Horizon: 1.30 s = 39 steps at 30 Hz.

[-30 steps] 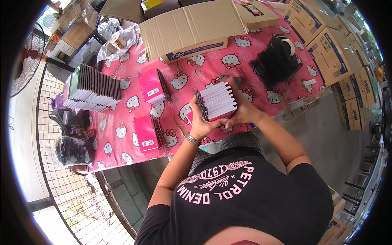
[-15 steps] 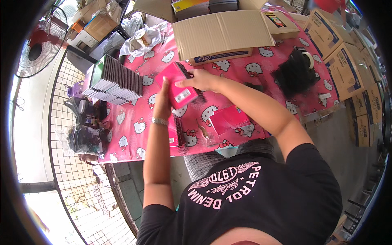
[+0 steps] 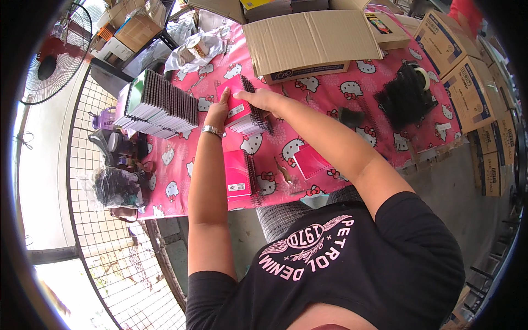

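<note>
A stack of pink spiral notebooks [image 3: 237, 111] sits beyond the table's middle, its black coils to the right and white page edges facing me. My left hand [image 3: 218, 111] grips its left side, the thumb along the top cover. From the right, my right hand [image 3: 263, 102] closes on the coil side, its thumb also on the cover; its other fingers are mostly hidden. Nearer to me lies another pink notebook [image 3: 237, 175], close to the front edge. A further pink notebook [image 3: 309, 163] is partly covered by my right forearm.
A tall stack of spiral notebooks [image 3: 162, 107] stands at the left. An opened cardboard box [image 3: 311, 41] is at the back. Black coils [image 3: 404, 99] with a tape roll [image 3: 421, 78] lie at the right. Cartons [image 3: 467, 91] are piled beyond, and a fan [image 3: 55, 55] stands far left.
The pink notebooks, tilted between my hands before, now rest level in a stack slightly farther from me. Both hands moved with them, and the view shifted a little.
</note>
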{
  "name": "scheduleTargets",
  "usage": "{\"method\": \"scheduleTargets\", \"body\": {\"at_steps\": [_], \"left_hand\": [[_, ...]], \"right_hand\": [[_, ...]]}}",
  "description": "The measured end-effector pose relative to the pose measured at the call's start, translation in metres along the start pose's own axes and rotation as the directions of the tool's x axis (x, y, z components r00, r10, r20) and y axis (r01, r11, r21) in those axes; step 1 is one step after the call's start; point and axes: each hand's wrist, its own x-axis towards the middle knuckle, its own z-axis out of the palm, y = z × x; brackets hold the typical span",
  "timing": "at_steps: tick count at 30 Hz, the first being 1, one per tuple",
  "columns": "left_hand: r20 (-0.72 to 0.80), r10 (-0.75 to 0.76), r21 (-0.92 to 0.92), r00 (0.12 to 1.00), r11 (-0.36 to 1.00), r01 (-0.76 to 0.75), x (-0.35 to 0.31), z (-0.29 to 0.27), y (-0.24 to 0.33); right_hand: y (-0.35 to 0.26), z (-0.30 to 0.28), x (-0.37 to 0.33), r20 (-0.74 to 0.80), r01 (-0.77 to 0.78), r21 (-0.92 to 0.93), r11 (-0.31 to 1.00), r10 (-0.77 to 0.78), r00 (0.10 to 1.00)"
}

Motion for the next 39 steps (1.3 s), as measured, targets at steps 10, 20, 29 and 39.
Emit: {"method": "scheduleTargets", "body": {"at_steps": [10, 20, 29, 39], "left_hand": [[0.012, 0.0, 0.026, 1.0, 1.0, 0.0, -0.028, 0.013, 0.026], [0.063, -0.042, -0.171, 0.997, 0.984, 0.052, -0.134, -0.078, -0.135], [0.058, -0.199, -0.38, 0.978, 0.902, 0.206, -0.175, -0.041, -0.169], [0.113, 0.364, -0.64, 0.925, 0.738, -0.213, -0.273, 0.104, -0.064]], "right_hand": [[0.01, 0.016, 0.023, 0.14, -0.036, 0.298, 0.954, -0.006, 0.99], [0.107, 0.095, -0.121, -0.15, 0.235, 0.458, 0.857, -0.186, 0.971], [0.112, 0.128, -0.118, 0.404, -0.358, 0.391, 0.848, 0.192, 0.895], [0.103, -0.04, -0.221, 0.06, 0.334, 0.069, 0.94, -0.338, 0.939]]}}
